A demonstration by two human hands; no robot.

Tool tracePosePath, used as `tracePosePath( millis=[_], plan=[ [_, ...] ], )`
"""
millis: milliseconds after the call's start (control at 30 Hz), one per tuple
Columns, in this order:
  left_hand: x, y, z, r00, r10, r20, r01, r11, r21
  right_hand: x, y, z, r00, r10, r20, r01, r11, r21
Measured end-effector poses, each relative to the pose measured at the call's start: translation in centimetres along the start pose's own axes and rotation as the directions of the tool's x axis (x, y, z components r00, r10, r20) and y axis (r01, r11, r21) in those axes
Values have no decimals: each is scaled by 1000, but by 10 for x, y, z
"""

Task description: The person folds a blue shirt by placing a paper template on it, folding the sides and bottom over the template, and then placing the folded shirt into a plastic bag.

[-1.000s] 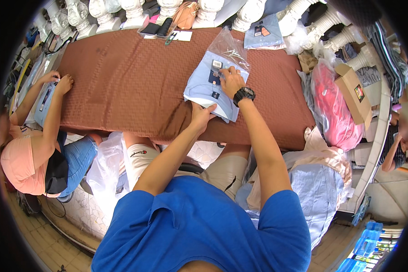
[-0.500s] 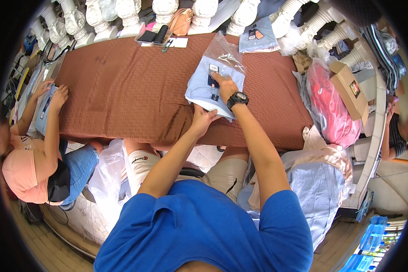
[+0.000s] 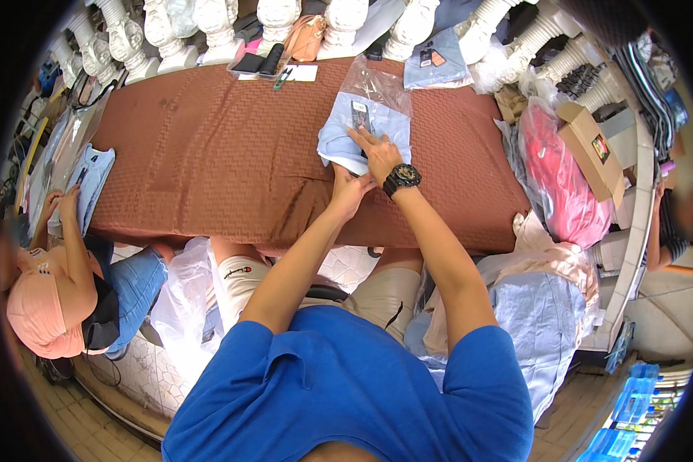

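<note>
A folded light-blue shirt (image 3: 335,137) with a dark tag (image 3: 360,114) lies on the brown-covered table, in a clear plastic bag (image 3: 371,77) whose empty end points away from me. My left hand (image 3: 349,192) grips the near edge of this bundle, its fingers partly hidden beneath. On top, my right hand (image 3: 380,158), a black watch at the wrist, rests with fingers spread over the shirt's lower middle. The two hands almost meet at the near edge.
Along the far edge sit a small tray (image 3: 262,60) of dark items, a green-handled tool (image 3: 282,78) and a second blue shirt (image 3: 437,58). Red bagged clothing (image 3: 558,173) and a carton (image 3: 590,154) stand right. At left a co-worker's hands (image 3: 61,206) are by another blue shirt (image 3: 96,177).
My right hand has slid toward me, its fingers now spread. The shirt's near edge sits farther from me, and the bundle looks shorter. The co-worker's hands have drawn back from the other shirt.
</note>
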State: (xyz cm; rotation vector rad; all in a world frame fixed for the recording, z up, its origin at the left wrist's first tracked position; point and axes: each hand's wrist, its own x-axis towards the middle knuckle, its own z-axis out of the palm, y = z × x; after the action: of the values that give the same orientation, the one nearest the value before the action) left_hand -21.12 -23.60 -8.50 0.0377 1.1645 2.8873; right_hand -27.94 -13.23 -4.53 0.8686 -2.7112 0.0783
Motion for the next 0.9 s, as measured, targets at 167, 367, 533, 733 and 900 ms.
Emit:
tracePosePath(
  millis=[167, 367, 533, 733, 900],
  plan=[
    [5, -7, -10, 999, 16, 47, -16, 1000, -4, -9, -4, -9, 1000, -22, 8, 21, 1000, 6],
    [-1, -8, -8, 999, 10, 39, -8, 999, -39, -19, -7, -16, 998, 0, 67, 4, 999, -47],
    [-2, -9, -8, 999, -21, -32, 20, 1000, -17, -31, 9, -9, 991, 42, -131, -85, 935, -343],
    [-3, -11, 0, 997, 10, -81, -13, 999, -33, -44, 14, -16, 966, 230, 114, -214, 967, -138],
    [9, -16, 6, 996, 21, -83, -27, 998, -61, -43, 6, -23, 965, 233, 118, -212, 963, -163]
  ],
)
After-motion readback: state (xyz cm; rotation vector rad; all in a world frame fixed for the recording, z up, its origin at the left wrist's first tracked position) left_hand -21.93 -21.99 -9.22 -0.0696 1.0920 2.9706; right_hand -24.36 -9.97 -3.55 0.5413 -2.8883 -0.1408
